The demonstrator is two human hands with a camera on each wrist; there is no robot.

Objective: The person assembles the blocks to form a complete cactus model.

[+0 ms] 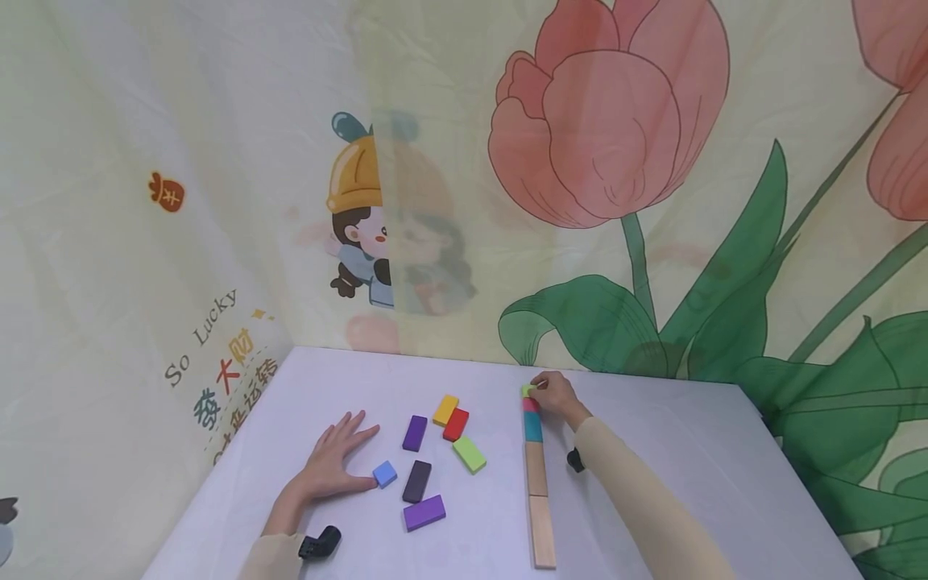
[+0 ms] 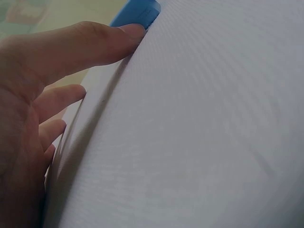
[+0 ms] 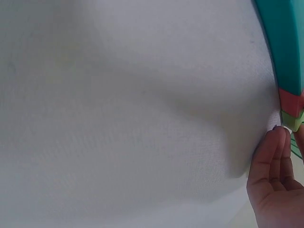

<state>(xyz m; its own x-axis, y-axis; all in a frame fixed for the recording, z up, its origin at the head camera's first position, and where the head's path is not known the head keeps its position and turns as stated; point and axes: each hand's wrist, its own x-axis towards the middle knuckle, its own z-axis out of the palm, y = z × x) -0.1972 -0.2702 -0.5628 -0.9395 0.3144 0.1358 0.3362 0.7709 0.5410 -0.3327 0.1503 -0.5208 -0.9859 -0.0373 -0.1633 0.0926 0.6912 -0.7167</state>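
On the tabletop (image 1: 696,451), I log: left hand (image 1: 332,466), fingers (image 1: 365,436) wide, thumb touching blue block (image 1: 385,474); right hand (image 1: 557,396), fingers pinching small green block (image 1: 526,391), far end of block row (image 1: 536,469).

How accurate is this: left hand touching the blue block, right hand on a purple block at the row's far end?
Purple is wrong: the right hand is on a light green block at that end, as the head view shows. The left hand is touching the blue block.

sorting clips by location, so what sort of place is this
Probably a small curtained-off play or recording corner, indoors: a white tabletop with coloured blocks on it, and flower-printed sheeting close behind.
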